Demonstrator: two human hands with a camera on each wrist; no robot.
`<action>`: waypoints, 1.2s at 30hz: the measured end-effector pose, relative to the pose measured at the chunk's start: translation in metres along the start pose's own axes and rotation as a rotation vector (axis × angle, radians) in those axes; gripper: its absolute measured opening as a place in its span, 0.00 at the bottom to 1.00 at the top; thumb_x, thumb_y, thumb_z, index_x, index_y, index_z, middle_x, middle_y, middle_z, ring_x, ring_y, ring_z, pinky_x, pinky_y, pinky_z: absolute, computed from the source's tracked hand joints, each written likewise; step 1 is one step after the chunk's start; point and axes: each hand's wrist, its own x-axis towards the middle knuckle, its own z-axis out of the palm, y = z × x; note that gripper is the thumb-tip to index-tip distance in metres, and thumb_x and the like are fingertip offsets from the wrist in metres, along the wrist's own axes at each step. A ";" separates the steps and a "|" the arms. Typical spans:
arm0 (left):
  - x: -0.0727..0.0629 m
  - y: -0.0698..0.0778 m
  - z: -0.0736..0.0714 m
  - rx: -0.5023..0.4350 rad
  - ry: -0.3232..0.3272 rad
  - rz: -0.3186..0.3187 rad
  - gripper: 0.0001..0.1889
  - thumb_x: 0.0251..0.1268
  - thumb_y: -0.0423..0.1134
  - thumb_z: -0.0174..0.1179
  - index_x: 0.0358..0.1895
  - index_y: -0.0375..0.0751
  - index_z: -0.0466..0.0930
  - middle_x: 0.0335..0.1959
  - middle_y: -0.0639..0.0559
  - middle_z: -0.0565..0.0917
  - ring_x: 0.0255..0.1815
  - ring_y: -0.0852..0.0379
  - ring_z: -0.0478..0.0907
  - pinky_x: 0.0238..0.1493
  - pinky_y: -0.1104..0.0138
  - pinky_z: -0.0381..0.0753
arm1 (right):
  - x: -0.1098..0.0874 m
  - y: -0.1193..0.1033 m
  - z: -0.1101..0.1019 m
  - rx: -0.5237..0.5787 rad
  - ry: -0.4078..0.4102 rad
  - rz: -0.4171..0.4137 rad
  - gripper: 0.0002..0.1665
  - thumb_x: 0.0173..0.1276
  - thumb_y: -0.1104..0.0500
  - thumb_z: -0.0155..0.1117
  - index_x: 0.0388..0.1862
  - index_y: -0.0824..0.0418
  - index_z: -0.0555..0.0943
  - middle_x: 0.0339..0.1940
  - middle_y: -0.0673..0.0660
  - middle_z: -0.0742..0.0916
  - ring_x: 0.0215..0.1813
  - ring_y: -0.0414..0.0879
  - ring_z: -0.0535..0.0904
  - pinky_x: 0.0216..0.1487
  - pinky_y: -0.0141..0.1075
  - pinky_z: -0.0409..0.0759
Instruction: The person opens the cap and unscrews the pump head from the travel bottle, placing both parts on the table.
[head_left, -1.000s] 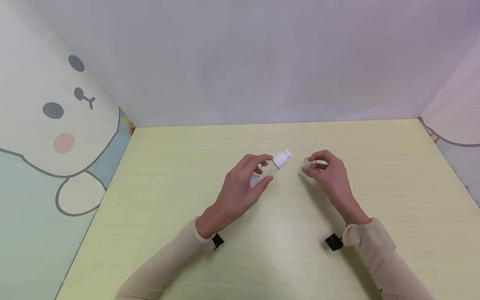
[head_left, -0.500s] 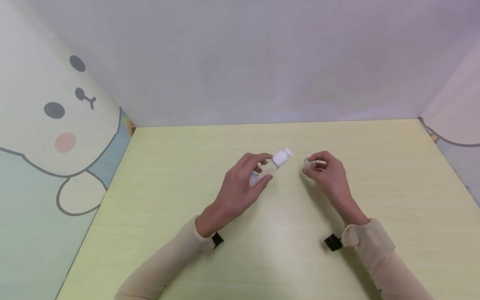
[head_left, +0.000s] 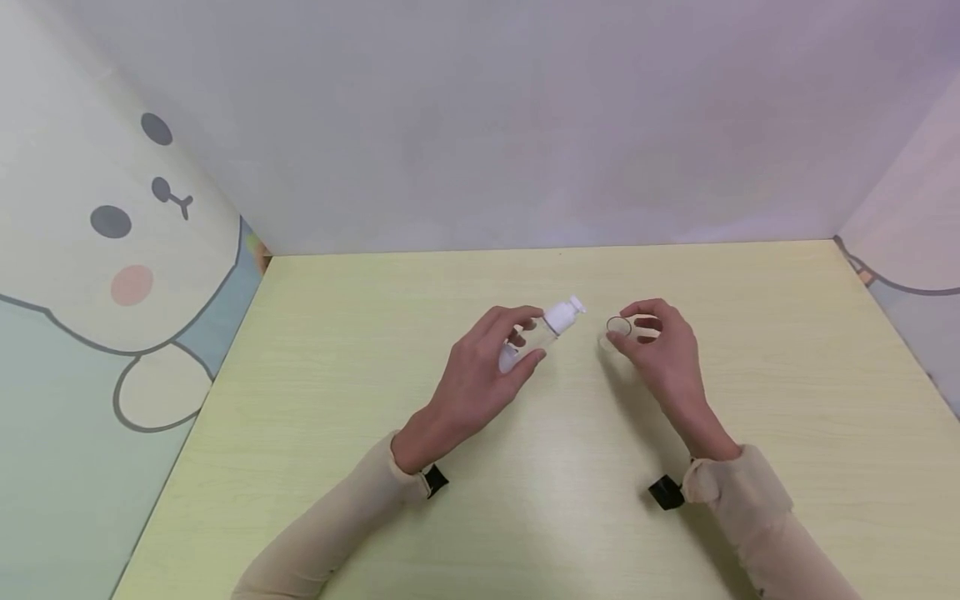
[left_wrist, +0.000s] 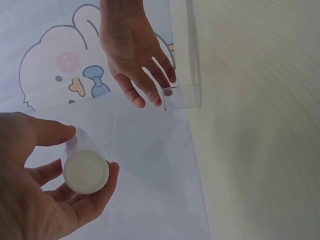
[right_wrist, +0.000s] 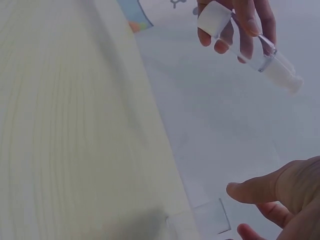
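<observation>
The pinch of the right hand (head_left: 670, 357) on the clear cylinder (right_wrist: 200, 220) is found to have been released. The fingers, held close together in the earlier head views, have been spread wider, and the thumb is now seen apart from the cylinder. The rim, formerly part-covered, has been largely exposed. The black wrist device (head_left: 667, 492) has been shifted slightly lower.

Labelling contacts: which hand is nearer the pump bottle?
Left. The left hand holds the pump bottle; the right hand is apart from it, farther right, at a clear cap.
</observation>
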 end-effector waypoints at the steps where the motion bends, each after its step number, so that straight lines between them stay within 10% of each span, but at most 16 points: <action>1: 0.000 0.000 0.000 -0.004 0.002 0.000 0.23 0.68 0.35 0.70 0.64 0.42 0.78 0.51 0.46 0.85 0.45 0.49 0.86 0.43 0.64 0.88 | -0.002 -0.002 0.000 0.006 0.010 -0.007 0.24 0.70 0.55 0.73 0.61 0.59 0.79 0.72 0.59 0.78 0.66 0.61 0.81 0.52 0.32 0.80; 9: 0.001 -0.002 0.001 0.008 0.008 -0.017 0.24 0.67 0.36 0.71 0.65 0.42 0.76 0.51 0.49 0.84 0.46 0.55 0.85 0.44 0.65 0.87 | -0.010 -0.012 0.003 0.299 -0.004 -0.188 0.18 0.72 0.61 0.71 0.59 0.60 0.82 0.56 0.46 0.85 0.55 0.38 0.85 0.54 0.21 0.82; 18: 0.001 -0.002 0.004 -0.018 -0.006 -0.020 0.23 0.67 0.35 0.71 0.62 0.41 0.76 0.51 0.47 0.83 0.47 0.53 0.85 0.43 0.65 0.87 | -0.016 -0.020 0.007 0.721 -0.226 -0.344 0.22 0.73 0.71 0.66 0.63 0.71 0.75 0.59 0.58 0.85 0.55 0.47 0.88 0.58 0.39 0.88; 36: 0.000 0.000 0.013 -0.026 -0.023 -0.003 0.20 0.66 0.36 0.72 0.56 0.41 0.74 0.52 0.48 0.82 0.47 0.56 0.83 0.40 0.69 0.84 | -0.030 -0.037 0.018 0.653 -0.217 -0.220 0.22 0.70 0.69 0.70 0.59 0.58 0.76 0.57 0.50 0.85 0.56 0.42 0.86 0.58 0.29 0.86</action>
